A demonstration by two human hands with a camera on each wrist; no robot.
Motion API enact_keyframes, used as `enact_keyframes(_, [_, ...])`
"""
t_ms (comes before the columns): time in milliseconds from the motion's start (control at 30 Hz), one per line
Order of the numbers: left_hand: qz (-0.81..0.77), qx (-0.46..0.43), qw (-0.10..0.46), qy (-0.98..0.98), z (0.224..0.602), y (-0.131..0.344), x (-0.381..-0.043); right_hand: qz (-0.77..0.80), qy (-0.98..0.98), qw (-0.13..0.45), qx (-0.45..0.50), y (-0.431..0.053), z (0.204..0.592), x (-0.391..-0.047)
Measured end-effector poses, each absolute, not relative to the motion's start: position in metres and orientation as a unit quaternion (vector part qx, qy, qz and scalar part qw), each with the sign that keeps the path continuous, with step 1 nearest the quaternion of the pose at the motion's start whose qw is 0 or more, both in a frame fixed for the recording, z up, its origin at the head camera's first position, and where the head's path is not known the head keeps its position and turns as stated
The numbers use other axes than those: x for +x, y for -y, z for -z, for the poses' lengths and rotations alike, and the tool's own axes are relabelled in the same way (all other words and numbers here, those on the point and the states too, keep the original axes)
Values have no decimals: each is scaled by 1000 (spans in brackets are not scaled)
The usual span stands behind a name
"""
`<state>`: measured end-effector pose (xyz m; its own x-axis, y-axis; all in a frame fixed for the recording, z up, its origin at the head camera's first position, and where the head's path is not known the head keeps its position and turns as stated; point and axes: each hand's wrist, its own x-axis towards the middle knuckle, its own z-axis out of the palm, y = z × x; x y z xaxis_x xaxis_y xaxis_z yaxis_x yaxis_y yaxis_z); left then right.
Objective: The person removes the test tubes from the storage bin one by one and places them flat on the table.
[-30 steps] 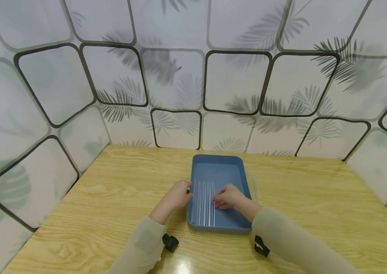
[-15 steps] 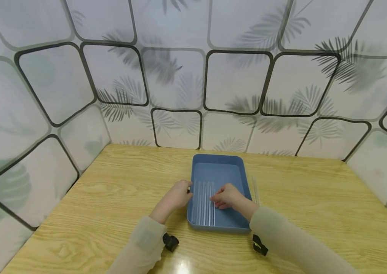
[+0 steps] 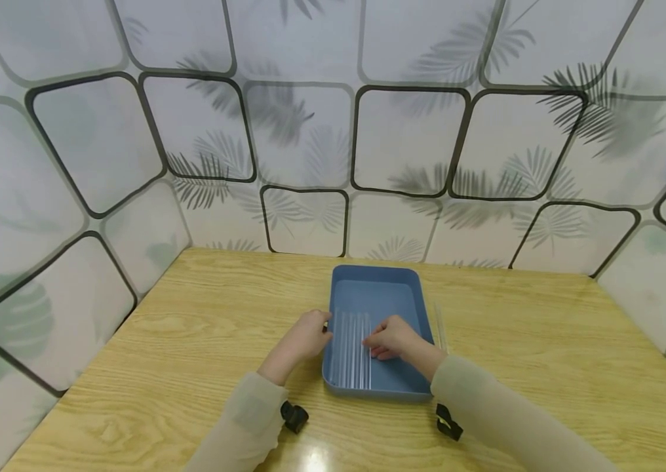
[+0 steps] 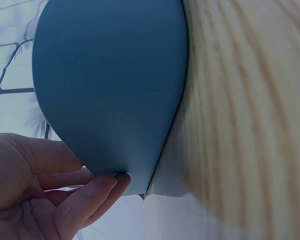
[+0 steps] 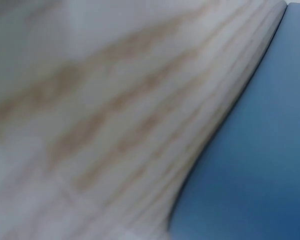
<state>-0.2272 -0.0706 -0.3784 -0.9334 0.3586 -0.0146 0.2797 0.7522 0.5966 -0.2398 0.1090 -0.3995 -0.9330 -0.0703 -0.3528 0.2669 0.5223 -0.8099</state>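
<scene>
L side of the wood table (image 3: 215,314): L hand (image 3: 309,334) grips the L wall of the blue tray (image 3: 377,295), fingers (image 4: 121,182) on its outer face per L wrist view. In the tray's L half, clear tubes (image 3: 351,360) lie side by side, lengthwise; exact no. hard to tell. Just R of them, R hand (image 3: 394,339), fingers curled, seems to pinch the end tube (image 3: 370,370); R wrist view doesn't show it. Beyond the tray's R wall, outer tubes (image 3: 440,328) on table, no. unclear. Step in hand: prob. straightening the row. Next move prob. calls for R fingertips letting go w/o nudging neighbors, L steadying tray.
</scene>
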Motion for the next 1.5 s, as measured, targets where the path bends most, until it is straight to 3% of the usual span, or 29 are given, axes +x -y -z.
enact_keyframes(767, [-312,162,72,-933,378,70,-228,500,-843,185,72,-118,388,-240])
enact_keyframes(1500, [-316,162,72,-932,379,70,-228,512,-842,167,26,-138,363,-237])
